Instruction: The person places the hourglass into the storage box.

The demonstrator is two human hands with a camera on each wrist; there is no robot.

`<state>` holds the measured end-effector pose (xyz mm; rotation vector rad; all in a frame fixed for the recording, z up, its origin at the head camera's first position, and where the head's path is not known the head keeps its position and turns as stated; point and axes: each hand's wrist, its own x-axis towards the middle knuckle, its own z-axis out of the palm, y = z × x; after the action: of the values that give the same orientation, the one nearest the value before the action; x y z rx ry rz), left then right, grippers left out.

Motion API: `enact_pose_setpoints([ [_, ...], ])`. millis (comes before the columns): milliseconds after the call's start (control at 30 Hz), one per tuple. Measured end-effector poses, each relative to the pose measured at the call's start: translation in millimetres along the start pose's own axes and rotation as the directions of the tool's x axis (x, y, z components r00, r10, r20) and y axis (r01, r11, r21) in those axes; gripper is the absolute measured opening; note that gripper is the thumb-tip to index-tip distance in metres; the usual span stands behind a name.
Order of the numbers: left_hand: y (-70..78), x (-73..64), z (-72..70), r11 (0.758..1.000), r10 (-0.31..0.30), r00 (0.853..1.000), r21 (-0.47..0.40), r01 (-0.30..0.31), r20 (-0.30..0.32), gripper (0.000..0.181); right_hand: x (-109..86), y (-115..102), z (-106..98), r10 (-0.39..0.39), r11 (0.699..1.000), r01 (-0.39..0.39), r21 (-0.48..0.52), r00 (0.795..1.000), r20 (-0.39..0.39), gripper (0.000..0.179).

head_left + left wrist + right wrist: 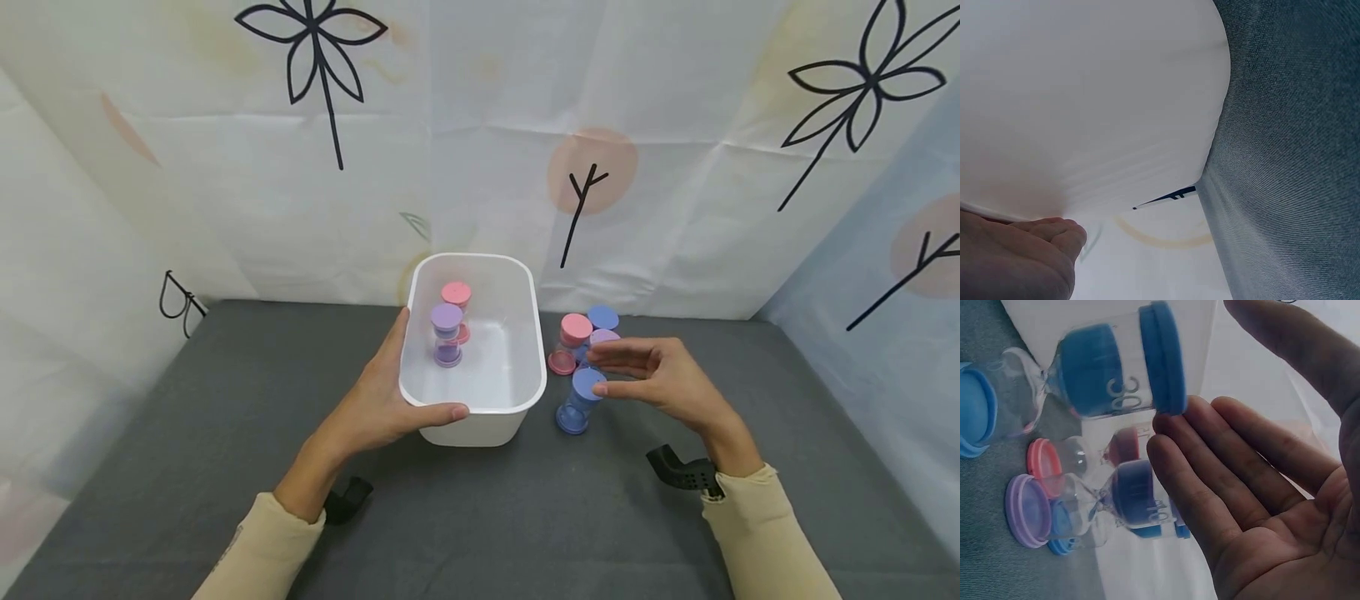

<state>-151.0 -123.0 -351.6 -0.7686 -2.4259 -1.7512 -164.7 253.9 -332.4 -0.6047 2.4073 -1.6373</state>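
My left hand (375, 398) holds the near left corner of a white plastic tub (480, 428), thumb along the front rim and fingers along the left side. Inside stand a pink sand timer (456, 293) and a purple sand timer (447, 318). To the right of the tub, my right hand (663, 379) is spread beside a blue sand timer (576, 408). In the right wrist view its fingertips are right at the cap of this blue timer (1094, 369), marked 30, with the thumb held apart.
Behind the blue timer cluster a pink sand timer (575, 329), a purple sand timer (1029, 509) and another blue sand timer (602, 316), partly hidden by my right hand. A grey cloth (525, 525) covers the table. A patterned white curtain (487, 183) hangs close behind the tub.
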Motion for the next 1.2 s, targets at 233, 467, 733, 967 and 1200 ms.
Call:
enact_pose_setpoints([
  [233, -0.6, 0.2, 0.8, 1.0, 0.005, 1.0, -0.005, -0.005, 0.0, 0.125, 2.5, 9, -1, 0.049, 0.998, -0.047, -0.05, 0.998, 0.037, 0.053],
  [467, -0.4, 0.3, 0.5, 1.0, 0.005, 1.0, -0.022, -0.005, 0.006, 0.126, 5.1, 15, 1, 0.074, 0.996, -0.07, -0.054, 0.995, 0.074, 0.053],
  [733, 0.3, 0.4, 0.8, 1.0, 0.004, 1.0, -0.028, -0.004, 0.007, 0.126, 5.3, 18, 2, 0.091, 0.995, -0.087, -0.054, 0.993, 0.08, 0.055],
  [967, 0.5, 0.7, -0.3, 1.0, 0.005, 1.0, -0.026, -0.005, 0.009, 0.125, 8.1, 21, 6, 0.077, 0.997, -0.077, -0.008, 0.992, 0.097, 0.056],
  [1200, 0.7, 0.6, -0.5, 1.0, -0.005, 1.0, -0.02, 0.005, 0.008, 0.125, 9.4, 22, 11, 0.058, 0.998, -0.06, 0.014, 0.993, 0.107, 0.051],
])
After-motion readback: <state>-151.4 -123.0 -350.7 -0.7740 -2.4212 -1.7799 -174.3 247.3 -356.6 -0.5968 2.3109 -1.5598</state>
